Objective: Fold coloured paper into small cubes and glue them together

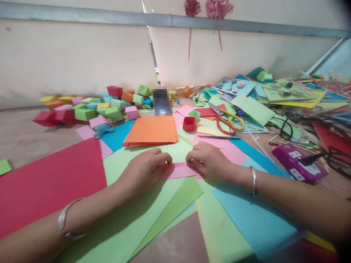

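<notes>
A pink paper strip [179,171] lies across the light green sheet [117,171], with a lengthwise fold line near its far edge. My left hand [149,164] grips its left end, fingers curled and thumb tucked against the paper. At the other end, my right hand [207,160] pinches the strip with bent fingers. Both hands rest low over the sheets, a short gap between them. Just beyond stands a stack of orange paper [152,129]. Past the right hand are a small red paper box [189,124] and a small green one [194,115].
Several folded paper blocks [85,114] are piled at the back left. Scissors [226,118] with red and yellow handles lie among scraps at the right. A purple power strip [297,162] with a black plug sits farther right. A red sheet [55,186] covers the left side.
</notes>
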Demonstrator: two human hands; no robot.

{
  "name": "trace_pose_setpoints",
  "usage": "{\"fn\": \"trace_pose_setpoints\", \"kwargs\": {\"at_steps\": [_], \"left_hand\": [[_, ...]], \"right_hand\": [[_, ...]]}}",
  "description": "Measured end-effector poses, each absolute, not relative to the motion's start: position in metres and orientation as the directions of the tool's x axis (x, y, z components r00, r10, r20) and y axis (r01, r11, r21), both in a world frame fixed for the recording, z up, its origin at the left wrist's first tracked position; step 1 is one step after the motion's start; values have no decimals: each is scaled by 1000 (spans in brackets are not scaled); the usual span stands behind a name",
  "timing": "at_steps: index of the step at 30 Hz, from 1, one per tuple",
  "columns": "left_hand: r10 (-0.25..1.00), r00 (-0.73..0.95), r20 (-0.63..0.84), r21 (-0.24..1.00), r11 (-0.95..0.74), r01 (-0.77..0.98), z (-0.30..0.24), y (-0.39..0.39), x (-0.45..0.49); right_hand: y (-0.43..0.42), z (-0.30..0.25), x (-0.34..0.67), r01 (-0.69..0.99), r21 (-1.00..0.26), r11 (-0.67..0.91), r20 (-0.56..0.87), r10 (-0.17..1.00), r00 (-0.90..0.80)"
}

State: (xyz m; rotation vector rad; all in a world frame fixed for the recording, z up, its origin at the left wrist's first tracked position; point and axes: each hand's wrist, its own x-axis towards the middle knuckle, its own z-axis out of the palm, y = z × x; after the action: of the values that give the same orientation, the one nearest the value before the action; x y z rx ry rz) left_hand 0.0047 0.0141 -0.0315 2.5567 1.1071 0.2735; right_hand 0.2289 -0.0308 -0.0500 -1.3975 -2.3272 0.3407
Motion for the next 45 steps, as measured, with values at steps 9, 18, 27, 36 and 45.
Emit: {"fn": "trace_pose_setpoints", "kwargs": {"at_steps": [9, 18, 27, 36, 45], "left_hand": [[528, 804, 272, 173, -849, 499, -40, 15, 5], [212, 956, 200, -306, -914, 267, -36, 11, 6], [253, 948, 191, -428, -848, 313, -33, 0, 1], [232, 947, 224, -507, -802, 316, -36, -10, 3], [282, 949, 143, -414, -854, 316, -36, -6, 4]], "right_hand": [[-31, -45, 226, 813, -205, 545, 278, 829, -486], [-48, -36, 211, 736, 242, 632, 218, 704, -676], [-66, -25, 212, 796, 334, 505, -31, 850, -526], [-70, -26, 211, 794, 430, 430, 159, 830, -536], [-74, -32, 202, 794, 385, 470, 300, 750, -590]]}}
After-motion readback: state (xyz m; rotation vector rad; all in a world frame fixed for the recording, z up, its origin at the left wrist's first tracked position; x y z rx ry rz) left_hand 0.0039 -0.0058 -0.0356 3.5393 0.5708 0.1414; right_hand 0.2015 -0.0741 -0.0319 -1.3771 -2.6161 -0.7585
